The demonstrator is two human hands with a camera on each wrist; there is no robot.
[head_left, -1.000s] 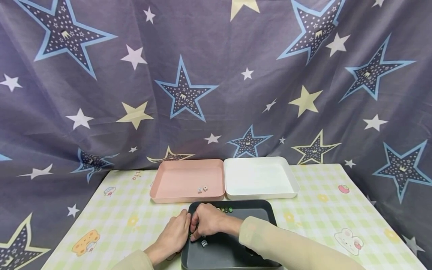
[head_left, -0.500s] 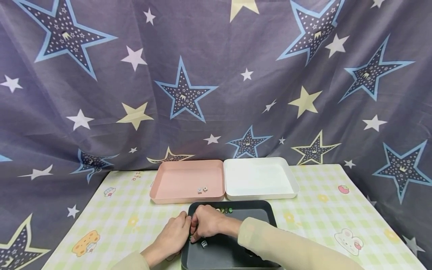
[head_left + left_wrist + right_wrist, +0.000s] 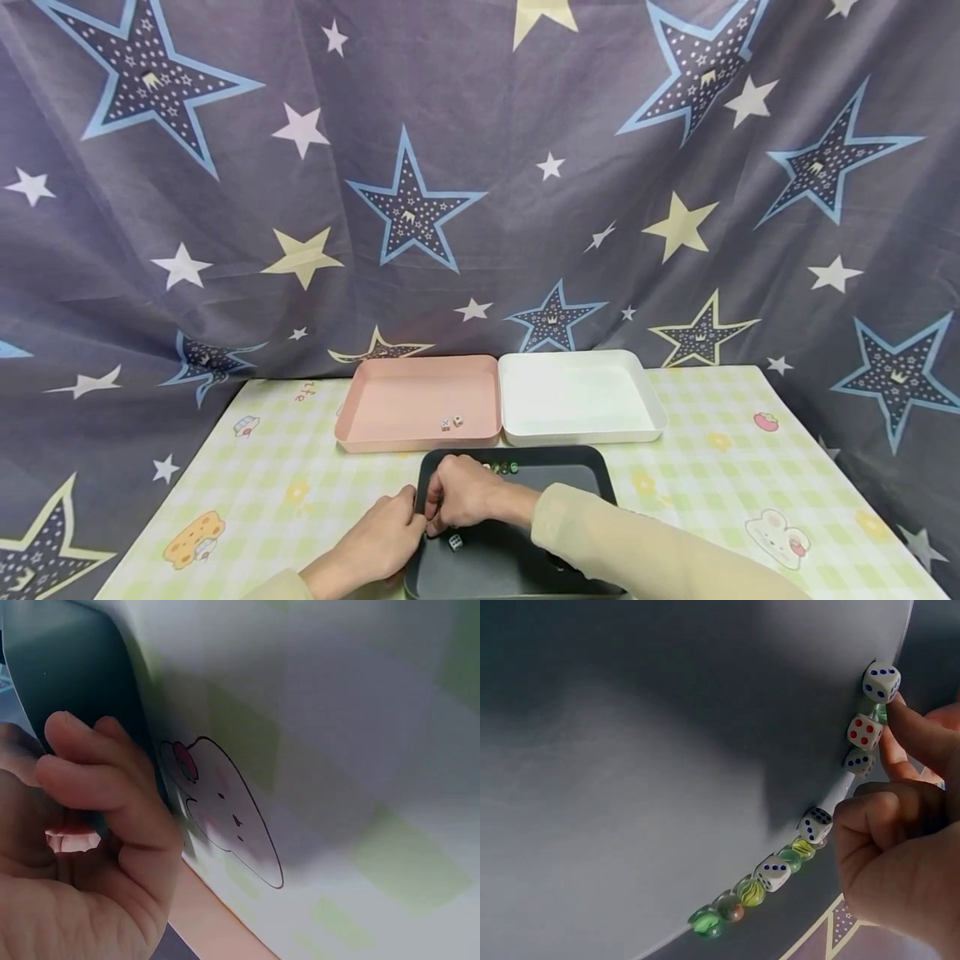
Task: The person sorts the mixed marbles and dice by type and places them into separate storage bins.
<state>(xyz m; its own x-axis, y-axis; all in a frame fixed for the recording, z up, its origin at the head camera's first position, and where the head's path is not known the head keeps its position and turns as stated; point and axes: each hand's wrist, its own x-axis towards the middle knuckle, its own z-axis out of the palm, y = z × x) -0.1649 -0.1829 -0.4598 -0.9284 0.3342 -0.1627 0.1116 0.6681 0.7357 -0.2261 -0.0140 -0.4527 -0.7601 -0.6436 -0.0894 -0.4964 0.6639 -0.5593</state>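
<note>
In the head view, my left hand [image 3: 381,533] is at the left rim of the black tray [image 3: 517,575]. Its bent fingers grip the tray's side wall, as the left wrist view shows. Over the tray's far left corner is my right hand [image 3: 468,492], with thumb and forefinger low along the wall and the other fingers curled. Seen from the right wrist, a green marble [image 3: 882,714] sits at its fingertips between a blue-pipped die [image 3: 881,682] and a red-pipped die [image 3: 865,733]. Whether the fingers pinch the marble or only touch it, I cannot tell.
Along the tray wall are several more dice and glass marbles [image 3: 751,893]. Behind the black tray stand a pink tray [image 3: 405,392] with two dice [image 3: 452,422] and a white tray [image 3: 577,392]. A star-patterned curtain [image 3: 480,167] hangs behind the checked tablecloth [image 3: 697,467].
My left hand has slid slightly toward me along the tray's left rim, and its fingers are more bent. The right hand stays in the same corner.
</note>
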